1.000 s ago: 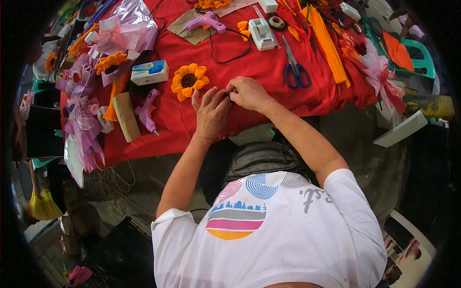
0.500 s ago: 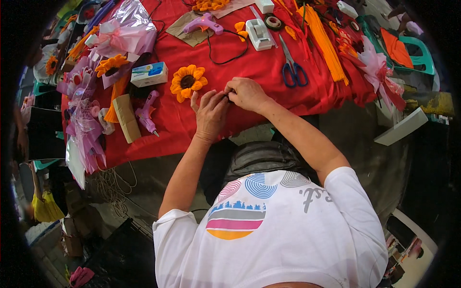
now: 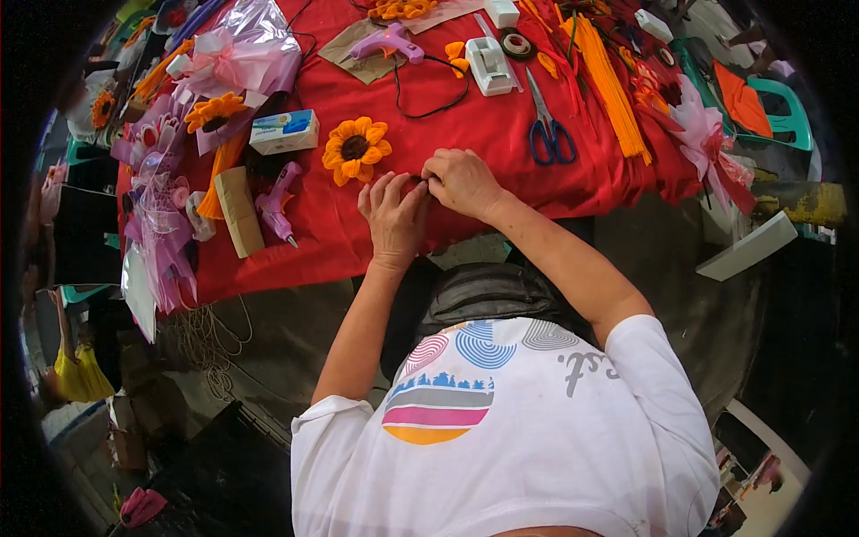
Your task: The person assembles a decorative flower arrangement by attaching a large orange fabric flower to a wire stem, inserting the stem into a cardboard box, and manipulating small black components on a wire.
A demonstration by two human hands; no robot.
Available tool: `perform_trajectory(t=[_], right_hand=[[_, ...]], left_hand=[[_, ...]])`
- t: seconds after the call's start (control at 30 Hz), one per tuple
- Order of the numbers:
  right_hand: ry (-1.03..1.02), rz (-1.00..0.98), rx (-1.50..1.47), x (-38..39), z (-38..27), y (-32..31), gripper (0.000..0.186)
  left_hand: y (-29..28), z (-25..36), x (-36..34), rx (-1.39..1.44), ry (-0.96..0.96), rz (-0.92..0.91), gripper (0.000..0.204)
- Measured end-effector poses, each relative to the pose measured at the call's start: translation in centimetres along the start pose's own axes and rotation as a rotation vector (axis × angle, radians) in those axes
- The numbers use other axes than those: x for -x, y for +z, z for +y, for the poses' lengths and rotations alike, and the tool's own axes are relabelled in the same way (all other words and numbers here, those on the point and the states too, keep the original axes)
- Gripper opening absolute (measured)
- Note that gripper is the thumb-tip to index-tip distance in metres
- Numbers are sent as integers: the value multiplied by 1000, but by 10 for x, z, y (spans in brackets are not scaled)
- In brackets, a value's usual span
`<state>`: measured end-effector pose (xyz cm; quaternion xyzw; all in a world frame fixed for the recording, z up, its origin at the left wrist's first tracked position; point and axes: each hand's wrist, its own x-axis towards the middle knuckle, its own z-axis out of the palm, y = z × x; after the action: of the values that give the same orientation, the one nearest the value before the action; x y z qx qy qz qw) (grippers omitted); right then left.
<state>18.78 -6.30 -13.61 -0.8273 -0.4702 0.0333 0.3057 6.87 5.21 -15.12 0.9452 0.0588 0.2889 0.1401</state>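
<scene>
My left hand (image 3: 394,219) and my right hand (image 3: 463,185) meet at the near edge of the red-covered table. Their fingertips pinch together around a small dark thing, mostly hidden by the fingers and too small to name. Just beyond my left hand lies a fuzzy orange flower (image 3: 378,147) with a dark brown centre (image 3: 355,148). Further left rest a lilac glue gun (image 3: 276,201) and a white and blue box (image 3: 284,132). Blue-handled scissors (image 3: 552,141) lie beyond my right hand, blades pointing away from me.
Across the red cloth (image 3: 447,112) are another lilac glue gun (image 3: 386,43) with a black cord, a white tape dispenser (image 3: 491,67) and a bundle of orange fuzzy stems (image 3: 608,94). Pink-wrapped bouquets (image 3: 159,215) crowd the left edge. A green chair (image 3: 792,116) stands at the right.
Both hands stay together, still pinching, with slight shifts of the fingers. The whole view has shifted a little; the things on the table lie as before.
</scene>
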Motion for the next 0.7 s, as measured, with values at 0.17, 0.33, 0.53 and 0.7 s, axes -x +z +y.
perform_trajectory(t=[0.17, 0.33, 0.53, 0.7], right_hand=[[-2, -19, -40, 1, 2, 1, 10], [10, -13, -57, 2, 4, 2, 10], [-52, 14, -21, 6, 6, 5, 9], [-218, 3, 93, 14, 9, -4, 10]], left_hand=[[-1, 2, 1, 21, -61, -2, 28], [-7, 2, -5, -11, -129, -75, 37], [-13, -3, -9, -64, -89, -174, 39], [-13, -3, -9, -111, -43, -172, 39]])
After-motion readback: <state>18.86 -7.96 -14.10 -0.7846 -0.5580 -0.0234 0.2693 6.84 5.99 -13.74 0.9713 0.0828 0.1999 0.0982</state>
